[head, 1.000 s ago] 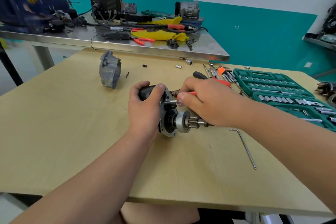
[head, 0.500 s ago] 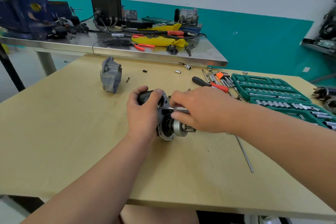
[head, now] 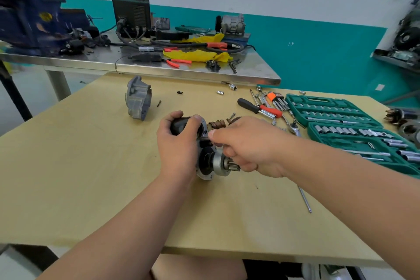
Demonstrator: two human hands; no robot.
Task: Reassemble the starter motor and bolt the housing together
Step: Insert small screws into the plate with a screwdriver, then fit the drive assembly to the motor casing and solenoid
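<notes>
The housing (head: pixel 138 101) stands on the counter (head: pixel 91 177), beyond and left of the hands. The left hand (head: pixel 178 145) grips the motor (head: pixel 218 162) by its dark body. The motor is likely heavy, rigid and greasy, and best held there. The right hand (head: pixel 247 143) pinches a small part (head: pixel 205 138) at the flange.

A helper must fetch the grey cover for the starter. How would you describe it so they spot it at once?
On the pale wooden table, look at the far left part, near the steel bench. The grey cover stands upright there, a small dark screw just to its right. It is the only big dull casting there; everything else nearby is small or shiny.
</notes>
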